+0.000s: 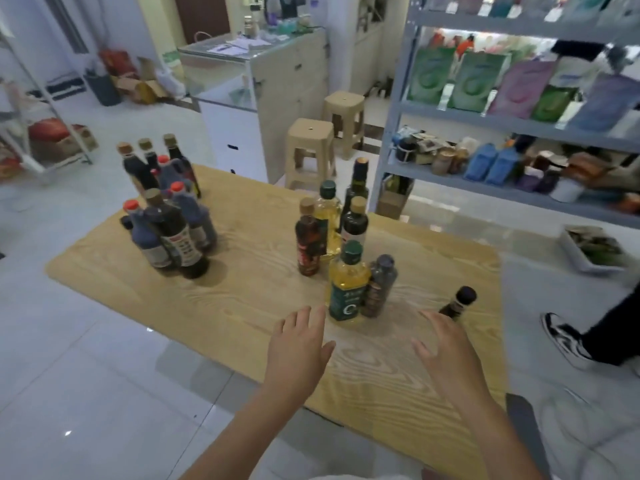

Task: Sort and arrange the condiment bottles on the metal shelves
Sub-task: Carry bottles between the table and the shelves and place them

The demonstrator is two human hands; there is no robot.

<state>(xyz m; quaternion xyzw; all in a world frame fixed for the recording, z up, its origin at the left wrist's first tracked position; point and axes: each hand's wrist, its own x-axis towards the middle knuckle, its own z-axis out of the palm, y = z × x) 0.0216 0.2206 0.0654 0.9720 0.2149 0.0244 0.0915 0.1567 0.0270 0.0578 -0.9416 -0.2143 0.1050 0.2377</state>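
- The metal shelves [393, 126] stand off the table's far right corner. They carry packets on the upper levels and jars and small containers lower down, all too blurred to name.
- The wooden table [256, 299] sits on a pale tiled floor and holds all the loose bottles.
- Two beige plastic stools [311, 147] stand on the floor beyond the table's far edge, between it and the shelves.
- A crowd of dark sauce bottles [180, 244] stands upright at the table's far left corner. Some have red caps and some tan ones, and they are packed close together.
- A second group of oil bottles [354, 226] stands upright towards the middle of the table, nearer the right edge and well apart from the dark crowd.
- The left hand [298, 344] hovers palm down over the table's near part, fingers spread and holding nothing. Its fingertips are just beside the front bottle of the second group; I cannot tell whether they touch it.
- The right hand [446, 351] hovers likewise, spread wide and empty, nearer the right edge.
- The yellow oil bottle [348, 292], with a green cap and green label, is the front one of the second group.
- A small dark bottle [459, 303] stands alone near the right edge, just past the right fingertips.
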